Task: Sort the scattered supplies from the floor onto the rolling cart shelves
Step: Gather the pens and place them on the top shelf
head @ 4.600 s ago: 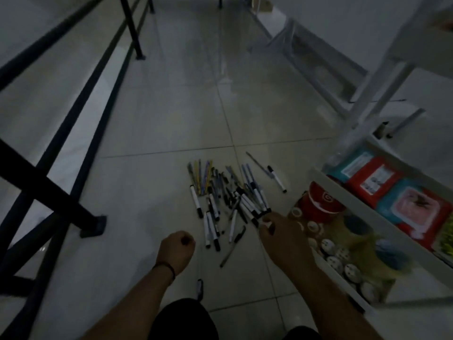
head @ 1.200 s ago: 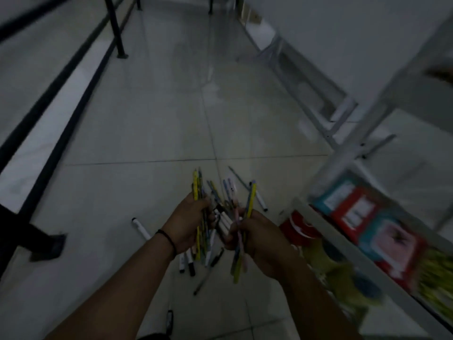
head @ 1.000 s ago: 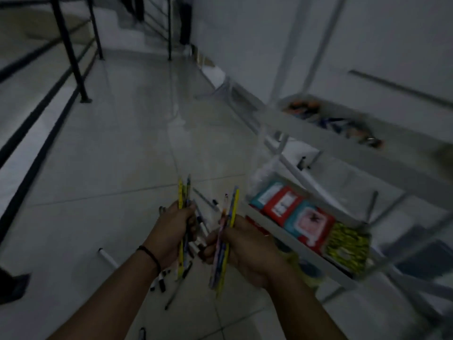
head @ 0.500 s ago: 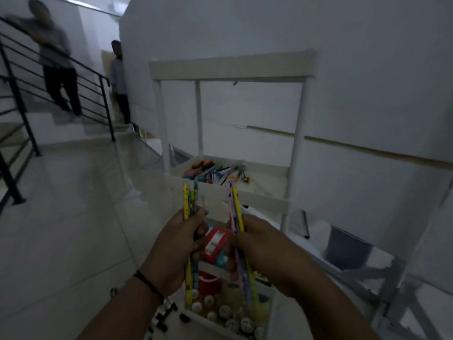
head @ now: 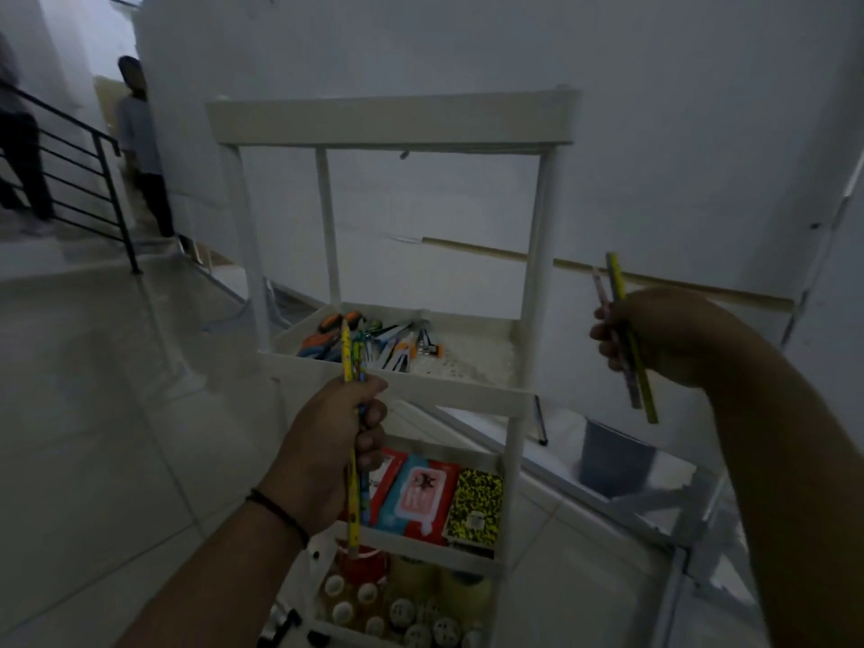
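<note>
A white rolling cart (head: 392,121) with several shelves stands straight ahead against the wall. My left hand (head: 327,441) grips a small bundle of pencils (head: 351,353), yellow ones among them, held upright in front of the cart's second shelf (head: 467,397). My right hand (head: 654,339) is raised to the right of the cart and grips two pencils (head: 626,329), one pink and one yellow-green. The second shelf holds scissors and pens (head: 369,341). The shelf below carries packets and a speckled notebook (head: 474,505); the bottom tier holds tape rolls (head: 374,600).
A black stair railing (head: 100,180) rises at the left, with two people (head: 140,138) on the steps. A dark bin (head: 615,460) and white metal frame legs (head: 673,544) stand at the right, behind the cart. Some markers (head: 280,631) lie on the floor at the cart's foot.
My view rose from the pens on the floor to the cart. Both hands picked up pencils and lifted them; since half a second ago the right hand has swung out to the right.
</note>
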A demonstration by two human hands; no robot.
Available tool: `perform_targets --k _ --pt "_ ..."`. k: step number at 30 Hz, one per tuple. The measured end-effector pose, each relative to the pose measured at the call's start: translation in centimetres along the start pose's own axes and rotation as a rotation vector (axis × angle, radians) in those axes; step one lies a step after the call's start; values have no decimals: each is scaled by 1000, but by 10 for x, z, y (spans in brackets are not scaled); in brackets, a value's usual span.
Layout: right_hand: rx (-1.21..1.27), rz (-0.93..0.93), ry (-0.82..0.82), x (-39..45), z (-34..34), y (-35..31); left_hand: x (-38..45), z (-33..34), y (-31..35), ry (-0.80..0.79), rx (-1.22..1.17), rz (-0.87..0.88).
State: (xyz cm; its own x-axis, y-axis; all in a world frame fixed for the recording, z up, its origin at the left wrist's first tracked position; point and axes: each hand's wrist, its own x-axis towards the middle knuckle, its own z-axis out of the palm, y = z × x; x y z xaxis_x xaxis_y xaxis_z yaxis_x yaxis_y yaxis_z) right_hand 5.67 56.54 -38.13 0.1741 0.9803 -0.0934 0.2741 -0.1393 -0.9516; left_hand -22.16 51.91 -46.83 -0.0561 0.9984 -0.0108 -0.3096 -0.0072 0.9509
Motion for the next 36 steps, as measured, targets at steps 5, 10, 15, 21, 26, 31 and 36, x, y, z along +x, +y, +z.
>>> perform_targets --k 5,10,15,21,26,31,36 --pt "-116 -77 -146 42 48 -20 35 -3 9 -13 4 20" --pt "45 39 -216 78 82 -23 57 -5 15 -45 -5 55" --pt "-85 178 -306 96 116 -11 60 -15 13 -46 -38 32" --pt "-234 216 -340 105 130 1 60 -25 15 -17 -32 46" --pt "-145 204 -416 98 117 -6 56 -24 17 -11 -39 37" --pt "-24 267 -449 90 95 -5 54 -21 22 -23 -8 44" --pt "-241 206 -445 89 93 0 55 -11 24 -64 48 48"
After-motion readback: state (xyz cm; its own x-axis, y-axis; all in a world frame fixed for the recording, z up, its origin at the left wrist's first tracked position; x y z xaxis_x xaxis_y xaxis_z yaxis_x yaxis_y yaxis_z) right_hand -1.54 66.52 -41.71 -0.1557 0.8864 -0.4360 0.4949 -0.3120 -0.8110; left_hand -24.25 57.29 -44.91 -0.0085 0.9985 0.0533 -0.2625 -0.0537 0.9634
